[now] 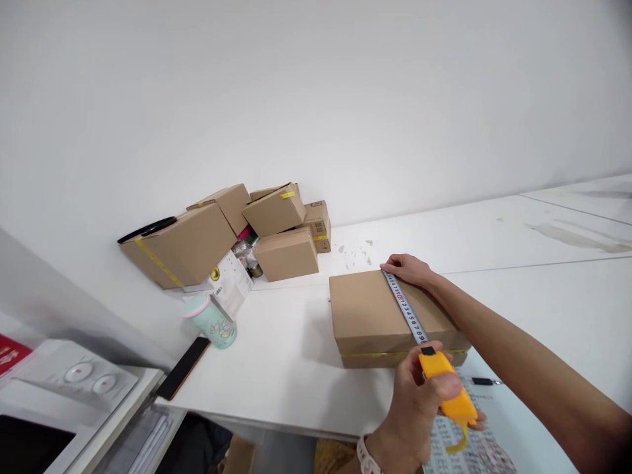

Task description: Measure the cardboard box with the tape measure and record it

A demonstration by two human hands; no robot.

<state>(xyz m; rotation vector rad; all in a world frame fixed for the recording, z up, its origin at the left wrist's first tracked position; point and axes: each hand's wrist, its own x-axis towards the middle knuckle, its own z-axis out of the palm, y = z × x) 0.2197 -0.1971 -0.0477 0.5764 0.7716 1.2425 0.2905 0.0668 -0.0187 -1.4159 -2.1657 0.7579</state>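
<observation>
A closed cardboard box (365, 306) stands on the white table, with yellow tape along its near side. My left hand (419, 401) grips the yellow case of a tape measure (447, 385) just in front of the box's near edge. From the case a metal blade (405, 308) runs across the box top to its far edge. There my right hand (407, 268) pinches the blade's end against the edge, its forearm passing over the box's right side. A printed sheet (474, 434) and a pen (484, 381) lie beside the box, partly hidden by my left hand.
Several cardboard boxes (286, 253) are piled against the wall at back left. A mint-green tumbler (212, 322) and a dark flat bar (184, 368) are near the table's left edge. A white appliance with knobs (74, 375) stands lower left.
</observation>
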